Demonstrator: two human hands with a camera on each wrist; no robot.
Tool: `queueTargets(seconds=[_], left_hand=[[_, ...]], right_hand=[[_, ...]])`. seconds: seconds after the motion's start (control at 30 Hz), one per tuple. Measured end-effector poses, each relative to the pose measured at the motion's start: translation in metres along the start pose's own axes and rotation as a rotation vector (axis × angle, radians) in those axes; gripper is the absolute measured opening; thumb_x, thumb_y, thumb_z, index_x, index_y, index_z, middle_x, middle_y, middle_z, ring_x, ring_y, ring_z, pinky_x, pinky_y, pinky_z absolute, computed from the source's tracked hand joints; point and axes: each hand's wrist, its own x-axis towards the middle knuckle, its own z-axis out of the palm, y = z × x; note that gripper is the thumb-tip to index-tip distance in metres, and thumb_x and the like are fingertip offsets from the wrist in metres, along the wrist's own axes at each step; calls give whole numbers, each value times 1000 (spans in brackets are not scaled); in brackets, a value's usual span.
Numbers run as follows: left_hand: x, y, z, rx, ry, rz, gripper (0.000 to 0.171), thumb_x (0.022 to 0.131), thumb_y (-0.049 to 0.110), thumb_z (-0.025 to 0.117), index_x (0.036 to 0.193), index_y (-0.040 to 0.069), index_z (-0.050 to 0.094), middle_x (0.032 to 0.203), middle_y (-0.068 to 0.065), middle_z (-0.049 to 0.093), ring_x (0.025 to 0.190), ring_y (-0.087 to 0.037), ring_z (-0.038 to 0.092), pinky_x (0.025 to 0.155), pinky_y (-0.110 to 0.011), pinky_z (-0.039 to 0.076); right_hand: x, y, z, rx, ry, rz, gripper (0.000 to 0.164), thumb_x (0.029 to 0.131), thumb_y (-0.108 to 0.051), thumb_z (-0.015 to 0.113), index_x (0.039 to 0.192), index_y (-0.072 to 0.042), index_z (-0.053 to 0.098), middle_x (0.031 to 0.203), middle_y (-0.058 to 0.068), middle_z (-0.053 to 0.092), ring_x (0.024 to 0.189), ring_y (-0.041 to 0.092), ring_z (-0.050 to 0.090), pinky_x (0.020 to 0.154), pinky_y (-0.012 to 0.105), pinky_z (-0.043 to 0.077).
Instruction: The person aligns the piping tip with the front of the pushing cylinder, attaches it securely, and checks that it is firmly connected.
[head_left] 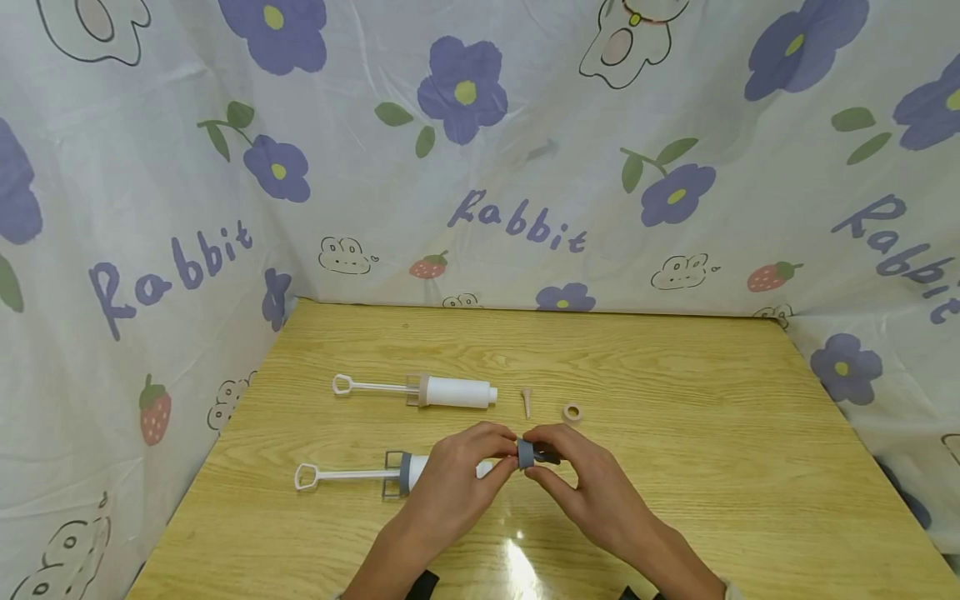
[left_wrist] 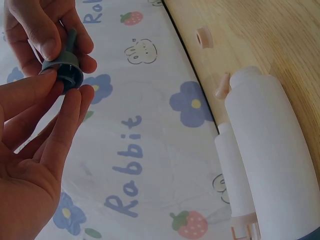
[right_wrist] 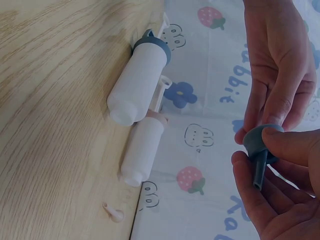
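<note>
Both hands meet over the front half of the table, pinching a grey-blue ring-shaped cap [head_left: 526, 454] with a narrow nozzle tube [right_wrist: 259, 170] sticking out of it. My left hand [head_left: 461, 479] grips the cap's open side with thumb and fingertips. From the other side, my right hand [head_left: 592, 483] holds it, with the nozzle between its fingers. In the left wrist view, the cap's hollow inside [left_wrist: 70, 75] faces my left hand. Partly behind the left hand lies a large white syringe [right_wrist: 137, 82] with a grey-blue collar and a white pull handle [head_left: 307, 476].
A smaller white syringe [head_left: 459, 392] with a beige collar lies farther back. To its right are a small beige nozzle [head_left: 527, 402] and a beige ring [head_left: 573, 412]. A patterned cloth [head_left: 517, 167] hangs behind and beside the wooden table [head_left: 675, 367].
</note>
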Motion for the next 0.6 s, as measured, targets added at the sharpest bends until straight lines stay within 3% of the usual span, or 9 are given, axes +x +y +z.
queueTargets(seconds=[0.6], left_hand=[[-1, -2, 2, 21, 19, 60, 7, 91, 6, 78, 97, 8, 81, 107, 0, 74, 94, -14, 74, 79, -25, 61]], right_hand=[[-1, 0, -1, 19, 5, -8, 32, 96, -12, 73, 125, -22, 64, 115, -14, 68, 105, 5, 70, 90, 27, 61]])
